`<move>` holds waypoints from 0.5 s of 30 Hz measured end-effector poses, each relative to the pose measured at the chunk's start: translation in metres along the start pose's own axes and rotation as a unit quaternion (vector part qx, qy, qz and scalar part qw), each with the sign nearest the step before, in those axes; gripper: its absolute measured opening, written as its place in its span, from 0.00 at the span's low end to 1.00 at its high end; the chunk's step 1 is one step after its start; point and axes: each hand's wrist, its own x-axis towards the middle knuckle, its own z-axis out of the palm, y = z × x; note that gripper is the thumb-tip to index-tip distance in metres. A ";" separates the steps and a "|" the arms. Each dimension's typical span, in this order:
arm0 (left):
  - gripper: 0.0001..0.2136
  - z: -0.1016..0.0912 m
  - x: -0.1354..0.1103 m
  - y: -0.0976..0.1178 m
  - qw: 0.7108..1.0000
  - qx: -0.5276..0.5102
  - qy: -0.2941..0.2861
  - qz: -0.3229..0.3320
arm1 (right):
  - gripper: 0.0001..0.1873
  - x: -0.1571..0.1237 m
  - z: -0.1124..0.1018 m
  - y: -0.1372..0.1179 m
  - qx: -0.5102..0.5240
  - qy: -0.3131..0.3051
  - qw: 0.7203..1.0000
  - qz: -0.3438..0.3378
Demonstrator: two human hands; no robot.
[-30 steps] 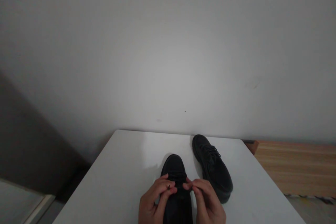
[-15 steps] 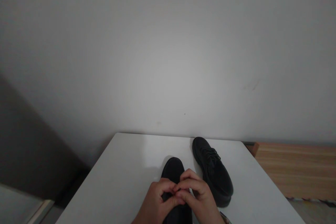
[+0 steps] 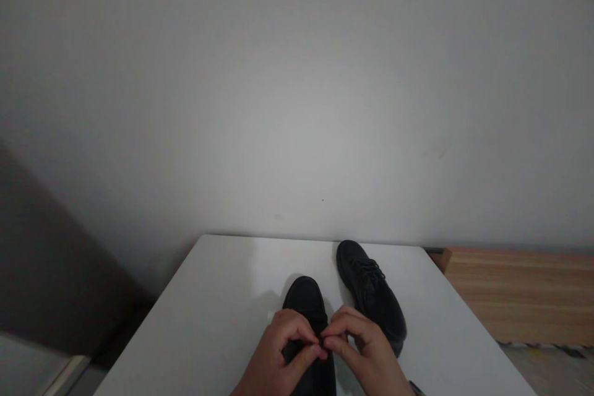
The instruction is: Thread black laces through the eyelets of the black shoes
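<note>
A black shoe (image 3: 304,294) rests on the white table with its toe pointing away from me. Over its instep, my left hand (image 3: 284,346) pinches a dark shoelace between thumb and forefinger; most of the lace is hidden by the fingers. My right hand (image 3: 357,343) is closed in a similar pinch on the lace, its fingertips almost touching the left ones. Both hands cover the middle of this shoe, and its heel end runs off the bottom of the view. To the right lies the matching black laced shoe (image 3: 371,284), which neither hand holds.
The white table (image 3: 208,315) stands against a pale grey wall (image 3: 297,105). Beyond its right edge is a wood-grain board (image 3: 520,297). A dark shadowed area and a pale edge (image 3: 69,371) lie at the lower left.
My right hand has drawn slightly to the right, so the fingertips overlap less and more of the shoe shows between the hands. The view has shifted a little.
</note>
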 end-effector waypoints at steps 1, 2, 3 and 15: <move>0.04 0.000 0.000 0.001 1.000 0.003 -0.002 -0.007 | 0.11 -0.001 0.001 -0.002 -0.017 0.010 1.000 -0.019; 0.04 -0.001 0.001 0.001 1.000 0.000 -0.004 -0.020 | 0.09 -0.002 0.001 -0.004 -0.034 0.017 0.998 -0.054; 0.04 -0.001 0.001 0.001 0.999 -0.008 -0.009 -0.034 | 0.06 -0.003 0.002 -0.005 -0.051 0.018 0.993 -0.101; 0.11 0.005 -0.002 0.005 0.951 0.208 0.001 0.230 | 0.07 -0.012 0.000 -0.003 -0.014 0.008 0.995 -0.103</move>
